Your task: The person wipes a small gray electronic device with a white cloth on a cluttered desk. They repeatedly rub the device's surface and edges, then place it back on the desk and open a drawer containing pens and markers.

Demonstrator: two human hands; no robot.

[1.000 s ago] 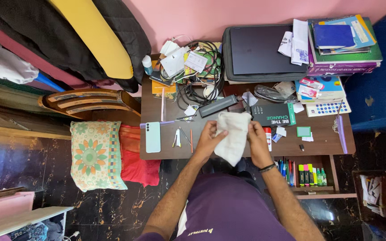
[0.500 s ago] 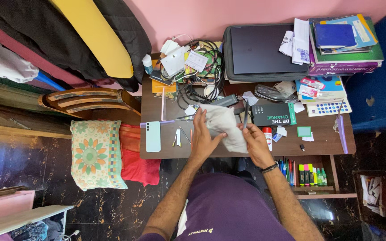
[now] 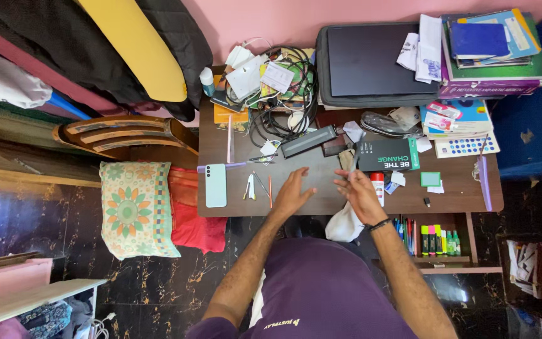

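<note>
Cluttered brown tabletop (image 3: 321, 194) | left hand (image 3: 293, 191) flat, fingers spread, empty | right hand (image 3: 360, 191) fingers apart, above white cloth (image 3: 344, 225) | move slowly among loose items

Our bare arms and purple clothing

We wear dark purple clothing with a small pale printed mark near the hem; our forearms are bare, and a thin dark band circles the wrist of our right hand (image 3: 362, 194); our left hand (image 3: 293, 193) wears nothing.
</note>
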